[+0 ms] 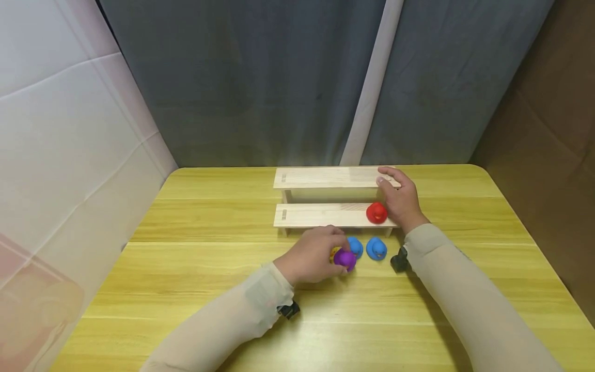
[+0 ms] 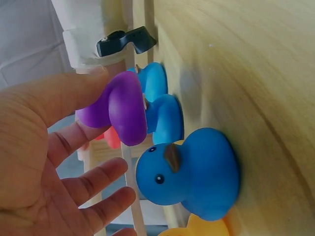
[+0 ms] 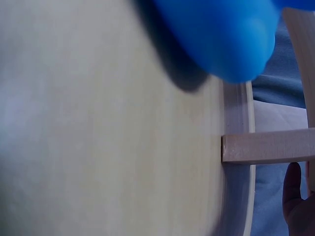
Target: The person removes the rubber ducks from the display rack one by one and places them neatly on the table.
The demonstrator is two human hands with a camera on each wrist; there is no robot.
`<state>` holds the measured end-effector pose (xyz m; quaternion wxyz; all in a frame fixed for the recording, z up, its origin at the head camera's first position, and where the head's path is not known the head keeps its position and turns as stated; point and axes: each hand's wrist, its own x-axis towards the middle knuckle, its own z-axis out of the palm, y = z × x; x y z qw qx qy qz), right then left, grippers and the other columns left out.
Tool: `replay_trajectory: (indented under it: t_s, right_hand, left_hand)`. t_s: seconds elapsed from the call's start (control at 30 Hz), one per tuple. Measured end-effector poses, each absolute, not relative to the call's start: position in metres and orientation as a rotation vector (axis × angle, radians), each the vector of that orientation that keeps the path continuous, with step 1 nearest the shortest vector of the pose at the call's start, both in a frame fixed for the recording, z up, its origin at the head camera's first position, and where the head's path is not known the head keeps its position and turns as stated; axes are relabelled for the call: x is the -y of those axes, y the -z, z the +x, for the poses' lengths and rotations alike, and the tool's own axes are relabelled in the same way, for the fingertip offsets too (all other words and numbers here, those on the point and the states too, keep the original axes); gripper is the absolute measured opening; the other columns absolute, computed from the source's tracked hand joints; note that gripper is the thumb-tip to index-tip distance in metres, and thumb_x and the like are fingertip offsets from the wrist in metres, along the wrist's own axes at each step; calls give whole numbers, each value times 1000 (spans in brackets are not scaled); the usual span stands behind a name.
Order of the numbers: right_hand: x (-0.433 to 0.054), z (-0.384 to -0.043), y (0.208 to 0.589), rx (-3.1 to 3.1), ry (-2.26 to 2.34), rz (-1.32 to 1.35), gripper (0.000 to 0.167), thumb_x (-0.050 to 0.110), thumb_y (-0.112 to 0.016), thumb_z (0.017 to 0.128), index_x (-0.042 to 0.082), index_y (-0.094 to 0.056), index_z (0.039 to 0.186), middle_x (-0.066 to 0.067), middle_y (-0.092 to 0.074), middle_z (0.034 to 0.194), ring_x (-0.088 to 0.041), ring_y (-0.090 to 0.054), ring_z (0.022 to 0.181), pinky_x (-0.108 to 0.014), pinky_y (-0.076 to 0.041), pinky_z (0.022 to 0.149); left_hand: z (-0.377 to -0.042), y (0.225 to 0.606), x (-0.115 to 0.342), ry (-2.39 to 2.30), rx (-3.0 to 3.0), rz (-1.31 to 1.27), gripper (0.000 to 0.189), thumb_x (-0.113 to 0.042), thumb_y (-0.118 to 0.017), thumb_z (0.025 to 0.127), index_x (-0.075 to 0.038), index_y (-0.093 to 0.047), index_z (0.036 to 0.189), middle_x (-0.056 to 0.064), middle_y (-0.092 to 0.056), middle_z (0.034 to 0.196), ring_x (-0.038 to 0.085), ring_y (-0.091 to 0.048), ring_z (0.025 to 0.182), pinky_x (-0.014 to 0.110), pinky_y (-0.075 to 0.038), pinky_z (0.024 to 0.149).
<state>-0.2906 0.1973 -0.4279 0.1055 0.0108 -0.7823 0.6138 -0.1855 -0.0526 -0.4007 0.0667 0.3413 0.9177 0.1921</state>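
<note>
My left hand (image 1: 316, 254) pinches a purple rubber duck (image 2: 127, 108) between thumb and forefinger, with the other fingers spread in the left wrist view. Just beyond it are blue ducks (image 1: 376, 249) on the table, one blue duck (image 2: 209, 172) facing the left wrist camera. A yellow duck (image 2: 199, 227) is partly hidden by the left hand in the head view. At the right end of the upper wooden shelf (image 1: 325, 178), my right hand (image 1: 403, 199) holds the board, thumb and forefinger on either side. A red duck (image 1: 377, 212) sits on the lower shelf (image 1: 321, 214) beside the right wrist.
The wooden shelves stand in two steps near the table's back edge, on short legs (image 3: 266, 146). Behind the table (image 1: 209, 222) hangs a grey curtain (image 1: 255, 82). White cloth (image 1: 69, 113) borders the left and a brown panel (image 1: 548, 129) the right.
</note>
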Motion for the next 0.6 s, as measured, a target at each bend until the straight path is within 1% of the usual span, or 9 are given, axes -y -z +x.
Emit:
replay_trajectory:
  t_s: [0.2,0.27,0.33,0.43,0.5,0.6]
  right_hand:
    - [-193,-279,413,2309,-1803,45,40,18,-59,105,3,-62,143,-14,-55,154,-23,-48,136,-41,-35,120]
    - [-193,-278,412,2312,-1800,43,40,18,-60,105,4,-62,143,-14,-55,154,-22,-48,136,-40,-36,120]
    - [-192,-278,412,2307,-1806,41,40,18,-60,105,4,-63,142,-13,-56,154,-20,-49,133,-36,-37,118]
    - [-193,-281,414,2305,-1807,33,40,18,-61,104,5,-64,142,-11,-57,153,-16,-49,128,-29,-37,113]
    - [-195,-287,422,2302,-1798,35,40,19,-61,104,6,-64,142,-10,-57,153,-16,-49,129,-28,-37,112]
    - [-195,-287,423,2297,-1803,42,40,18,-61,105,5,-64,142,-12,-56,154,-19,-48,135,-34,-36,118]
  left_hand:
    - [-186,405,52,-574,-2765,1019,23,-34,-87,87,-25,-75,105,1,-67,129,20,-61,114,38,-50,97]
    - [-186,406,52,-562,-2770,1030,23,-35,-87,87,-25,-75,104,1,-67,127,19,-61,113,37,-50,97]
    - [-186,407,52,-548,-2776,1040,24,-35,-88,87,-25,-75,104,1,-67,127,19,-62,114,37,-50,97]
    - [-187,408,52,-524,-2779,1049,26,-37,-88,86,-25,-75,104,2,-67,130,21,-62,119,40,-50,101]
    - [-187,408,52,-509,-2779,1048,28,-38,-88,85,-25,-76,106,5,-66,134,24,-61,125,43,-48,107]
    - [-188,410,51,-490,-2777,1045,30,-40,-89,84,-24,-77,107,9,-65,139,28,-58,132,46,-45,113]
